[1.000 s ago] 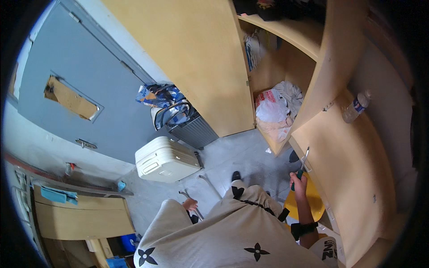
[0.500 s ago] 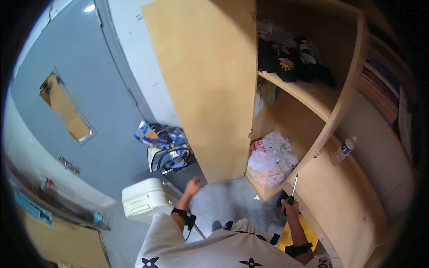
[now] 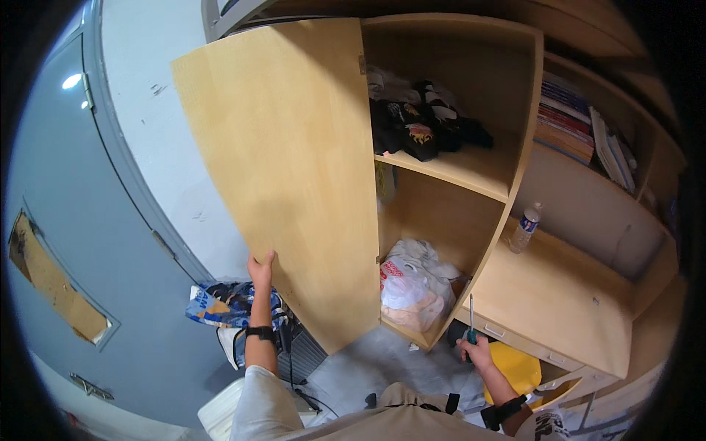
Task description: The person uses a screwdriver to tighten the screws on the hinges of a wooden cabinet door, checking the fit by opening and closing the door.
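The right hand (image 3: 478, 351) is closed around the dark green handle of a screwdriver (image 3: 471, 334), whose long axis runs up and away from the fist, its bare tip beside the front corner where the cupboard meets the desk; whether it touches there I cannot tell. Just below and to the right of this grip is a yellow seat (image 3: 515, 370).

Farther out on the other side, the left hand (image 3: 261, 270) is at the free edge of the open cupboard door (image 3: 301, 169), thumb and fingers raised against it; how tightly they close on the panel I cannot tell. The door's long axis stands upright, most of the panel above this hand, its hinged edge across to the right. The left hand is the nearer to the door, the right well apart from it.

Beyond the hinges, between the two hands, a white plastic bag (image 3: 403, 288) sits on the cupboard floor. Past the screwdriver, up and to its right, a clear bottle (image 3: 524, 231) stands on the desk (image 3: 559, 294)
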Demonstrator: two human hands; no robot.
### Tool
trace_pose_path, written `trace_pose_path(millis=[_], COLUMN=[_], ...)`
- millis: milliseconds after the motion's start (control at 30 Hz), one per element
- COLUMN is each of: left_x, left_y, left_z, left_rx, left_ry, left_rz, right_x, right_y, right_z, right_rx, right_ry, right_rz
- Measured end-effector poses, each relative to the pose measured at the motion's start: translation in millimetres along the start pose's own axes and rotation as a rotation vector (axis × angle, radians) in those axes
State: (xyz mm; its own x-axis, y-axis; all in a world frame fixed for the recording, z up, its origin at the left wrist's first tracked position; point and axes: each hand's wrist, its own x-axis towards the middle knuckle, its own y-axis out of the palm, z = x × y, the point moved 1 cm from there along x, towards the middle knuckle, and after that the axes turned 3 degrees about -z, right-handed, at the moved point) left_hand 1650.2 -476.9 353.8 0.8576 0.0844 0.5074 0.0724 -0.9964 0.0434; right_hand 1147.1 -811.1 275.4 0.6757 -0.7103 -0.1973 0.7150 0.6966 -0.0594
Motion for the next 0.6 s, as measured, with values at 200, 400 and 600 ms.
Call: trace_pose_path(millis=[200,400,600], left_x=[-45.8,-56.3,-68.5], left_y=[-14.2,-16.3,-6.0], left_z=[42.5,58.3,68.6], left_rx=[0.137,0.092,0.166], left_ry=[-0.178,-0.01,-0.23], left_rz=[0.169,0.163,0.178], right_x=[10.0,54.1,76.0], right_y=[28.8,37.2,49.8], right_z=[29.6,54.3,-0.4], right_rx=[-0.081,-0.338,-0.148], right_ry=[-0.002,-0.107,0.104], right_rz=[0.111,0.23,0.378])
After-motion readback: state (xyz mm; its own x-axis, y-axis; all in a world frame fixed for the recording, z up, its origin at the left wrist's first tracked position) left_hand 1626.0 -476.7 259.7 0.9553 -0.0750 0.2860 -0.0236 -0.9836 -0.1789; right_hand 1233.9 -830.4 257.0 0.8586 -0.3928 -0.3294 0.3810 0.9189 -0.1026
